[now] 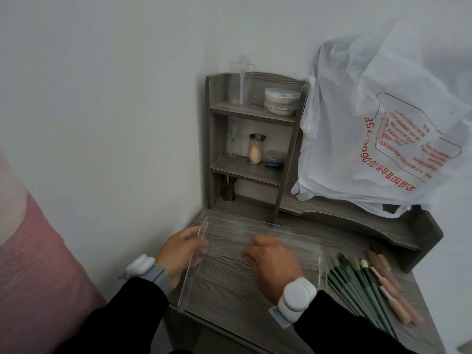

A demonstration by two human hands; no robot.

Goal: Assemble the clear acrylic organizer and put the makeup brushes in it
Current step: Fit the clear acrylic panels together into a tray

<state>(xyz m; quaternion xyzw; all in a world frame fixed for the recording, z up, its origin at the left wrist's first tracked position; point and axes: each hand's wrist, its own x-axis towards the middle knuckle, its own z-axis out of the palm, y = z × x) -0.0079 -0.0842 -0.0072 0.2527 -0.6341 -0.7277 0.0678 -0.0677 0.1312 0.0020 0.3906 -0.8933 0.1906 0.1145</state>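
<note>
A clear acrylic organizer tray lies flat on the grey wooden table, near its left corner. My left hand grips the tray's left wall, fingers curled over the rim. My right hand is inside the tray with its fingers bent down toward the bottom; whether it holds anything is hidden. Several makeup brushes lie loose on the table to the right of the tray: green-handled ones and pink-handled ones.
A small grey shelf unit stands at the back with a clear bottle, round containers and a jar. A white plastic bag with red print sits on a raised ledge at the right. Pink bedding lies to the left.
</note>
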